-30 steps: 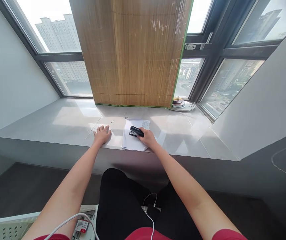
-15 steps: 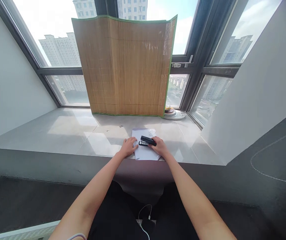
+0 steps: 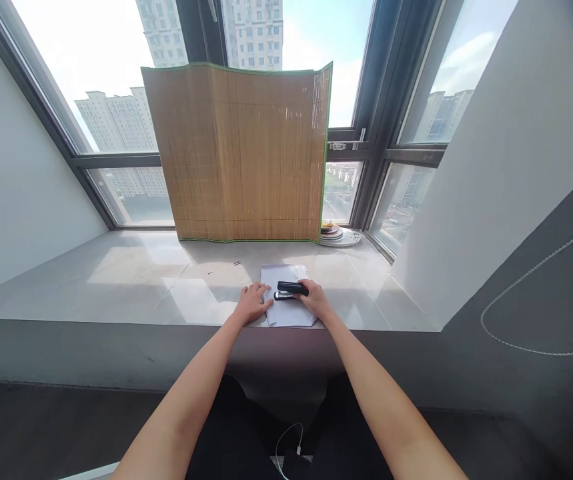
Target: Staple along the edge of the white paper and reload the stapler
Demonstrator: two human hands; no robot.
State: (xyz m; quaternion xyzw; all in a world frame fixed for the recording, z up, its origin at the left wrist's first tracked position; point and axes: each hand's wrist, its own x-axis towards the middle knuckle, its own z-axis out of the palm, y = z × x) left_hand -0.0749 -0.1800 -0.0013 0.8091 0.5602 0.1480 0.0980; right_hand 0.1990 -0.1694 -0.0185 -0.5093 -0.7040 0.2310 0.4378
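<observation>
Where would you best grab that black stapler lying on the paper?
Probably by its rear end, coming from the right: the stapler lies lengthwise left to right on the paper, and the right hand already grips that end, leaving the mouth free.

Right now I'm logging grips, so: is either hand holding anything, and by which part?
The right hand grips the black stapler by its rear end, over the white paper. The left hand holds nothing; it presses the paper's left edge.
</observation>
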